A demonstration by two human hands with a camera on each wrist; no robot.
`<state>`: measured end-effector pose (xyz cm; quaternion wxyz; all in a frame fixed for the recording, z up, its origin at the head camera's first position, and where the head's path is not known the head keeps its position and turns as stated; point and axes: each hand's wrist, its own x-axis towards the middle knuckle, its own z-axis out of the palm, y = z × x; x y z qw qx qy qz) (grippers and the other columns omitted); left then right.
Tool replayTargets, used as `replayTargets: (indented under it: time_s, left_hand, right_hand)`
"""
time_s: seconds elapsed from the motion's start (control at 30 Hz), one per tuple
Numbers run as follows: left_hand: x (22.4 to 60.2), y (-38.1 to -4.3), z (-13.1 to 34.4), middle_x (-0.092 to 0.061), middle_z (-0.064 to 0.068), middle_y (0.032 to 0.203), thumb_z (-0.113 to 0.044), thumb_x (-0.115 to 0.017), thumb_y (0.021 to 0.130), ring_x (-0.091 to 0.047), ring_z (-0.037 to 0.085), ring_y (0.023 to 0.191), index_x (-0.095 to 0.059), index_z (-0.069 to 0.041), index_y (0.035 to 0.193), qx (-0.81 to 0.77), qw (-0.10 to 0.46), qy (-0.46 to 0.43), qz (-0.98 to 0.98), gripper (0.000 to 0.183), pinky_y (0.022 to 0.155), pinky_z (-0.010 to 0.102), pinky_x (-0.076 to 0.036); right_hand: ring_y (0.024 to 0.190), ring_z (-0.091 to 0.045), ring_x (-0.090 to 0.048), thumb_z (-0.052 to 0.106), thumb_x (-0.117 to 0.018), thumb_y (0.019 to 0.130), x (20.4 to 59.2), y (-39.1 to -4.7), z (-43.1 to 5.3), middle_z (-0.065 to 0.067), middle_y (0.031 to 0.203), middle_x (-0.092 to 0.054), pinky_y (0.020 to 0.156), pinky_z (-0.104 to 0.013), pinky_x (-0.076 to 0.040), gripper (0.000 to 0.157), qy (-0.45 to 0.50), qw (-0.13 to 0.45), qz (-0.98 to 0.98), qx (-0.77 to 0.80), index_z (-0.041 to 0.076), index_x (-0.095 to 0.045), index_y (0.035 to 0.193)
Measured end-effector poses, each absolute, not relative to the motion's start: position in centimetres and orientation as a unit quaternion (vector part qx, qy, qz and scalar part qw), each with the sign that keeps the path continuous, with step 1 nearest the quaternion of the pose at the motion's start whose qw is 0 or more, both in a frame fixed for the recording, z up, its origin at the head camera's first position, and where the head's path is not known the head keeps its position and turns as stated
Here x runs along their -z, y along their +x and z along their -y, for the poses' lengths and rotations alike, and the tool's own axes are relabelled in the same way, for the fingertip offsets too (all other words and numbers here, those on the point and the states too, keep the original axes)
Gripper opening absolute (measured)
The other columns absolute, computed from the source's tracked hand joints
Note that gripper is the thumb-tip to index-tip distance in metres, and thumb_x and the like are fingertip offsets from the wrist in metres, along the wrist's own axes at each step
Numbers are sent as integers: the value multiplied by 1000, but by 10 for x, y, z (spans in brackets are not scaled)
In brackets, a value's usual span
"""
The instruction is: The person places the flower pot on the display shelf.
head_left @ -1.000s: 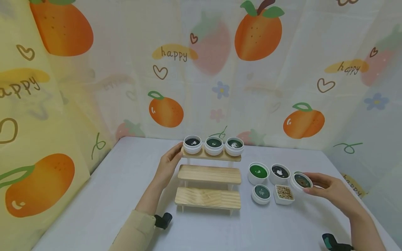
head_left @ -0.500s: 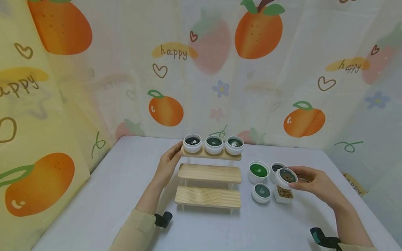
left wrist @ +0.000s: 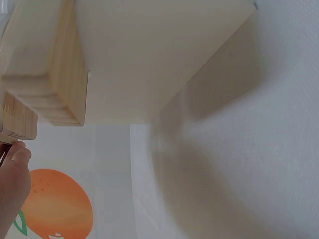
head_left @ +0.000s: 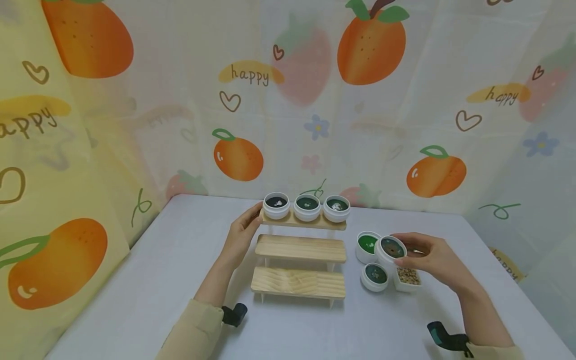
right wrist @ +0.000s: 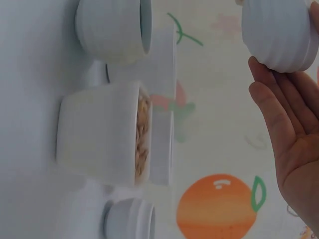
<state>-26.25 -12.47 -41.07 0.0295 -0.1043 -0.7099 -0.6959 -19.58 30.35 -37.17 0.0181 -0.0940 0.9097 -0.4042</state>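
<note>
My right hand (head_left: 427, 257) pinches a small round white pot (head_left: 390, 250) with a dark fill by its side. In the head view the pot overlaps others on the table; the right wrist view shows this held pot (right wrist: 276, 35) raised above them. At the left end of a three-tier wooden display stand (head_left: 300, 248), my left hand (head_left: 240, 237) grips the top board. Its fingertips (left wrist: 20, 149) meet the wood in the left wrist view. Three round white pots with dark fills, the middle one (head_left: 307, 209) greenish, stand in a row on that top board.
Right of the stand are a pot with bright green fill (head_left: 366, 244), a round pot with dark green fill (head_left: 375, 276) and a square pot of pebbles (head_left: 407, 278). Another pot is mostly hidden behind the held one. A fruit-print curtain (head_left: 288, 125) hangs behind the white table (head_left: 180, 280).
My right hand has lifted the pot from the right end of the group and carried it left over the others. The left hand stays at the stand.
</note>
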Motion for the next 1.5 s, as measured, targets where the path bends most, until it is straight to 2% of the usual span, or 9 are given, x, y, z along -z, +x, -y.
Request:
replayTargets:
  time_s: [0.1,0.23,0.43,0.73,1.0,1.1,1.3,1.5]
  left_hand:
    - [411,-263,125,-40,14,157,-12,-46,105,-34,25,149,-37,-3,151,695,30,-105,711,48,126,39,-28]
    - [411,-263,125,-39,14,158,-13,-46,105,-34,25,149,-37,-3,151,694,32,-108,711,48,125,39,-28]
    - [412,-263,126,-40,13,158,-14,-46,105,-34,25,149,-37,-4,151,694,30,-107,711,48,126,38,-28]
    - [410,-262,126,-40,14,157,-13,-46,105,-35,25,149,-37,-4,151,694,31,-106,711,48,125,38,-28]
    - [410,-262,126,-40,14,157,-14,-46,105,-35,25,149,-38,-3,151,697,31,-106,709,48,125,38,-28]
    - [411,-262,126,-40,14,157,-14,-46,105,-35,25,149,-38,-3,151,695,33,-107,710,48,125,37,-29]
    - [411,-262,126,-40,14,158,-13,-46,105,-34,25,149,-37,-3,151,697,34,-104,709,48,125,38,-28]
    - [411,-262,124,-40,15,157,-13,-47,104,-34,26,149,-38,-2,150,698,36,-105,707,48,125,37,-28]
  right_hand:
    - [104,-9,-67,32,-78,85,372,-198,-296,-14,127,-67,83,-19,-57,55,-107,18,-903,415,11,-60,133]
    - [100,-4,-68,28,-80,83,372,-201,-286,-15,125,-68,79,-21,-60,55,-130,17,-890,436,10,-61,131]
    - [102,5,-66,26,-81,81,370,-204,-272,-15,126,-68,83,-16,-58,55,-154,22,-877,454,9,-62,130]
    - [99,-1,-69,18,-82,79,370,-209,-249,-21,126,-66,84,-17,-59,56,-181,41,-851,491,3,-61,129]
    - [109,-20,-70,25,-85,77,371,-211,-231,-14,124,-69,86,-19,-60,57,-171,43,-857,484,9,-64,127]
    - [110,-21,-68,24,-85,77,372,-213,-225,-14,125,-68,88,-22,-60,57,-177,41,-855,487,8,-64,127]
    - [112,-20,-67,24,-84,78,374,-216,-211,-14,125,-69,99,-34,-58,54,-198,25,-852,485,6,-65,126]
    - [115,-25,-67,23,-85,77,375,-217,-200,-12,126,-69,101,-34,-56,54,-207,28,-846,490,7,-66,125]
